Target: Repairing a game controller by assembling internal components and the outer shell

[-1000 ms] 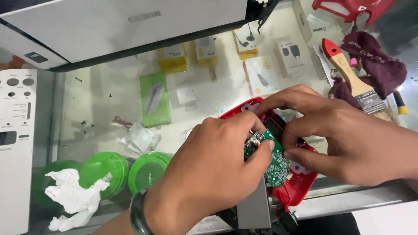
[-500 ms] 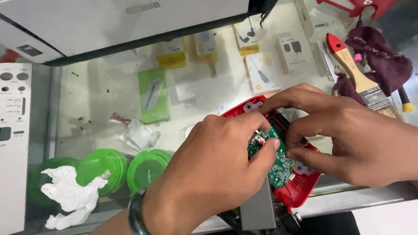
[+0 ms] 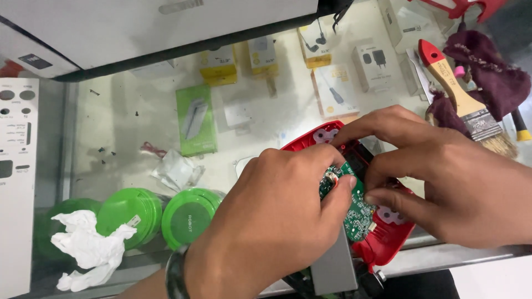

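Circuit board (image 3: 354, 213) sits in red shell (image 3: 388, 243) at surface (image 3: 266, 119) edge; my left hand (image 3: 271, 221) and right hand (image 3: 443, 177) pinching it, looks light, stiff, fragile—I'd hold by edges.

Two hands, the left hand (image 3: 277, 221) and the right hand (image 3: 443, 177). One green circuit board (image 3: 354, 213). One red plastic shell (image 3: 388, 238). One paintbrush (image 3: 460, 94). Two round green lids (image 3: 191, 216). One crumpled white tissue (image 3: 88, 249). One dark purple cloth (image 3: 487, 66). One green box (image 3: 195, 119) under the glass.
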